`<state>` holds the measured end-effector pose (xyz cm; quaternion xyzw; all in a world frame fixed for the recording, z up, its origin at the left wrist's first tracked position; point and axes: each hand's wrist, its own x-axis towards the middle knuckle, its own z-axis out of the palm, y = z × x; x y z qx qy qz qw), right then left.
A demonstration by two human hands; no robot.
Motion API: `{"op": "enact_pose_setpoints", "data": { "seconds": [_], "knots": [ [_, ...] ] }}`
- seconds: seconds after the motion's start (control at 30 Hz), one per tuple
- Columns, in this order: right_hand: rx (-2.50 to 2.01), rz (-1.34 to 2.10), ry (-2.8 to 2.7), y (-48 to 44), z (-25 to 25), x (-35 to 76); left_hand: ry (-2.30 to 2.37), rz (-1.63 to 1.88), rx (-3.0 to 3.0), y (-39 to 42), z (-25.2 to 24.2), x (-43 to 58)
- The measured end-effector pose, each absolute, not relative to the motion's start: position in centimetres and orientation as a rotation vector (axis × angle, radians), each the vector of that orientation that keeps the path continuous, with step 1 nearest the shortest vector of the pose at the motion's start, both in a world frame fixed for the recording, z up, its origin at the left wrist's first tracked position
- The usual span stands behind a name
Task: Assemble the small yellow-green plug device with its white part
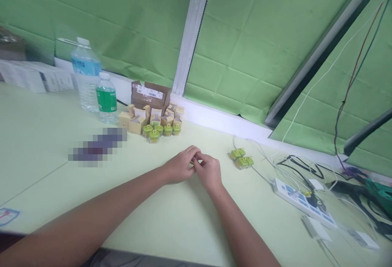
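My left hand (180, 166) and my right hand (210, 173) meet just above the table, fingers closed and fingertips together. Between them shows a sliver of a small yellow-green thing (192, 162); the fingers hide the rest, so its kind is unclear. Off to the right of my hands lies a group of small clear containers with green lids and loops (241, 161). Several more green-lidded containers (154, 136) stand to the upper left, in front of small open cardboard boxes (137, 124).
A brown carton (150, 95) stands behind the small boxes. Left of it are a small water bottle (106, 99) and a larger one (86, 71). White boxes (36, 75) line the far left. A power strip (301, 201) with tangled cables lies at right.
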<state>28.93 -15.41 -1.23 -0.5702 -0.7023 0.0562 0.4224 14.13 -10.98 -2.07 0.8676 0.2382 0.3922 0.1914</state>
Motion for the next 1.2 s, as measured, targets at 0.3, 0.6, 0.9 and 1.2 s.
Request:
{"op": "enact_pose_setpoints", "data": {
  "seconds": [0.3,0.6,0.9,1.2],
  "knots": [
    [-1.467,0.099,-1.800,-14.9,-1.0,30.2,0.584,1.037,2.509,-10.7,-1.8,13.5],
    [-1.459,0.392,-1.562,-15.2,-0.7,29.6,0.636,1.124,2.514,-10.5,-2.3,14.0],
    [-1.454,0.408,-1.483,-15.0,-0.9,29.4,0.671,1.201,2.361,-10.6,-2.5,14.5],
    [-1.490,0.342,-1.499,-15.2,-0.6,29.3,0.622,1.273,2.357,-10.2,-2.9,14.6]
  ]
}}
